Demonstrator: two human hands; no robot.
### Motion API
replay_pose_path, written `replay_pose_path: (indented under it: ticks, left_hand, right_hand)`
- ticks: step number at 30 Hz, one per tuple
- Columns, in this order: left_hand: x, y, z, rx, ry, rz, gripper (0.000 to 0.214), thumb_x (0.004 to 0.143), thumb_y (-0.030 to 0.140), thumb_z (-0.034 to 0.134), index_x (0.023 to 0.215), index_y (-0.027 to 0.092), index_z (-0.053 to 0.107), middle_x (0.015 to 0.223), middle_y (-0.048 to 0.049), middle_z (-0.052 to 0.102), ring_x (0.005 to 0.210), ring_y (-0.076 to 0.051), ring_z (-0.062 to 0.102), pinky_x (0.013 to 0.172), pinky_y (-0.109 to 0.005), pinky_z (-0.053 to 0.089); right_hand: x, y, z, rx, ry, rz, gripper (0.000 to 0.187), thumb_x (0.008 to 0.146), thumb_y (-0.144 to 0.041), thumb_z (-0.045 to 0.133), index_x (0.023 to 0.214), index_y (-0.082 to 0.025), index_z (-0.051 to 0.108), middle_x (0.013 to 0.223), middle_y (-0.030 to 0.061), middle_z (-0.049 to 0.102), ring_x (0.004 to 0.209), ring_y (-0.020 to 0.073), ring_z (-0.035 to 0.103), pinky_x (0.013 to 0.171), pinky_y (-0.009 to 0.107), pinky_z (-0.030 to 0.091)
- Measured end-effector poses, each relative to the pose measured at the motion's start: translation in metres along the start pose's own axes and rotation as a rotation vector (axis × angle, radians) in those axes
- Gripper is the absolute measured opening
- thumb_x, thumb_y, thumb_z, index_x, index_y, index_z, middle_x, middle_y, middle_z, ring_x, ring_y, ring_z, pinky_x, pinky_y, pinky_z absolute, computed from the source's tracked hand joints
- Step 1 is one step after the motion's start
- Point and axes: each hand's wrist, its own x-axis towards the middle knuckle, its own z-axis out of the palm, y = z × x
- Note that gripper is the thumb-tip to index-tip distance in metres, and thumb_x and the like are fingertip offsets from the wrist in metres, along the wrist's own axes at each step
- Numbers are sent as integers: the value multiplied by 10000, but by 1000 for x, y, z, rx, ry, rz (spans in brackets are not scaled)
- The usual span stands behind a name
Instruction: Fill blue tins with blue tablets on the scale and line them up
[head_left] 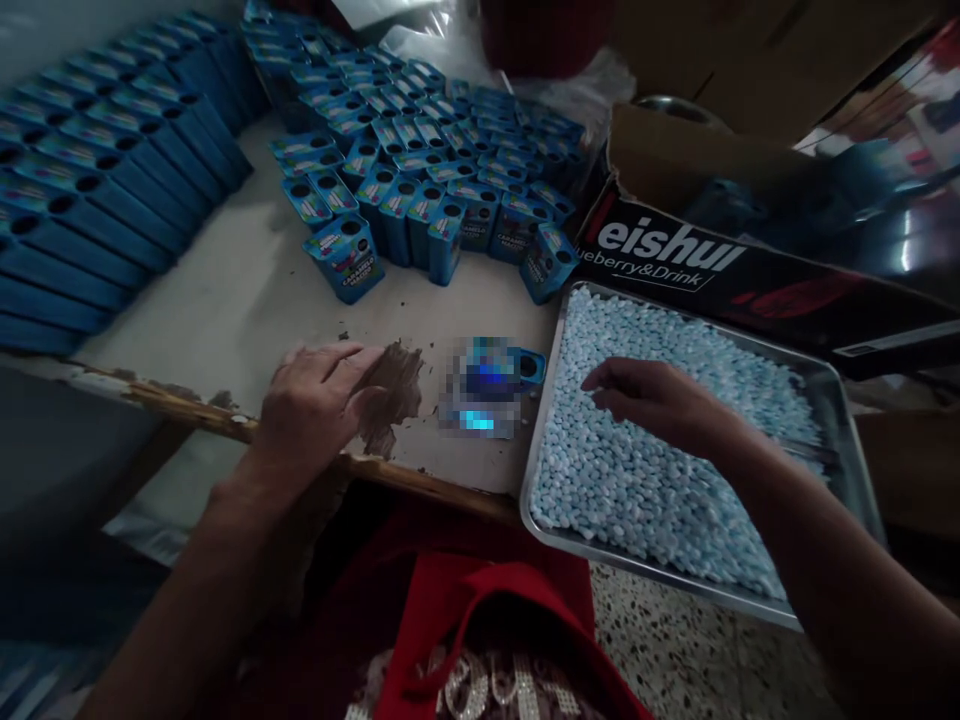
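My left hand (pixel 315 400) lies on the worn tabletop near its front edge, fingers stretched out and holding nothing. My right hand (pixel 637 395) is over a metal tray (pixel 581 540) spread with small pale blue candies (pixel 637 480). Its fingers are bent and slightly apart, with nothing visible between them; I cannot make out whether the tips touch the candies. Between the hands sits a small blue box (pixel 531 366) with a dark round opening, beside a pixelated patch that hides what is there. Several similar blue candy boxes (pixel 345 262) stand farther back.
Tight rows of blue boxes (pixel 112 200) line the left side of the table (pixel 217 270). A black printed carton (pixel 675 260) stands behind the tray, with clear plastic (pixel 600 90) near it. Something metallic (pixel 806 450) lies in the tray, partly behind my right arm.
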Motion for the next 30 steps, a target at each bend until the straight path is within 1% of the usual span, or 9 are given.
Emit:
replay_pose_path:
  ticks: [5, 9, 13, 17, 19, 21, 24, 27, 30]
  left_hand:
    - [6, 18, -5, -83, -41, -60, 403, 1034, 351, 668, 1406, 201, 711, 1339, -141, 727, 1211, -327, 689, 1189, -512, 482]
    - [10, 26, -7, -183, -76, -96, 430, 1015, 337, 676, 1433, 235, 682, 1333, -126, 722, 1212, -329, 690, 1129, -480, 544]
    - [18, 37, -5, -311, -85, -120, 545, 975, 307, 718, 1506, 295, 595, 1375, -90, 701, 1244, -292, 684, 1121, -434, 564]
    - [25, 48, 4, -405, -76, -70, 569, 968, 279, 713, 1517, 252, 566, 1380, -107, 690, 1278, -289, 668, 1147, -444, 554]
    - [27, 50, 8, -425, -64, -35, 546, 978, 271, 693, 1508, 226, 572, 1385, -116, 682, 1293, -289, 656, 1162, -442, 544]
    - [27, 51, 9, -439, -51, -13, 518, 990, 267, 669, 1498, 213, 580, 1394, -121, 673, 1299, -292, 650, 1163, -445, 543]
    - [23, 46, 8, -455, -36, -28, 485, 1001, 261, 651, 1479, 205, 596, 1386, -122, 673, 1288, -290, 657, 1152, -433, 554]
    - [17, 37, 9, -461, -22, -65, 485, 994, 254, 663, 1473, 223, 599, 1389, -114, 669, 1272, -277, 671, 1153, -409, 557]
    - [12, 31, 11, -457, 9, -83, 470, 983, 269, 681, 1448, 243, 616, 1385, -103, 672, 1262, -275, 679, 1140, -410, 567]
  right_hand:
    - [18, -40, -10, 53, -25, -206, 203, 955, -274, 641, 1111, -209, 752, 731, -11, 704, 660, 157, 660, 606, 265, 460]
    - [28, -59, -11, 10, -28, -336, 194, 955, -226, 631, 1099, -231, 762, 732, -32, 699, 646, 145, 634, 604, 260, 434]
    - [34, -66, -9, 34, -39, -388, 196, 954, -195, 625, 1099, -225, 754, 728, -38, 681, 651, 145, 631, 599, 256, 432]
    - [36, -77, -8, -68, -3, -426, 202, 947, -160, 622, 1075, -214, 769, 731, -38, 678, 637, 130, 581, 604, 258, 397]
    - [36, -85, -8, -173, 13, -464, 228, 935, -114, 631, 1065, -205, 795, 791, -19, 725, 682, 131, 610, 638, 259, 400]
    - [36, -92, -8, -268, 18, -487, 271, 936, -70, 625, 1075, -197, 818, 887, 15, 779, 774, 152, 671, 694, 266, 425]
    - [34, -100, -6, -357, 42, -496, 335, 949, -19, 584, 1096, -189, 833, 979, 59, 814, 875, 188, 722, 763, 286, 462]
    - [32, -103, -1, -369, 74, -532, 371, 918, 25, 580, 1085, -190, 831, 993, 60, 812, 874, 184, 724, 779, 285, 474]
    - [31, -102, 6, -348, 132, -556, 366, 885, 20, 636, 1112, -204, 817, 1042, 52, 796, 846, 170, 704, 768, 278, 474]
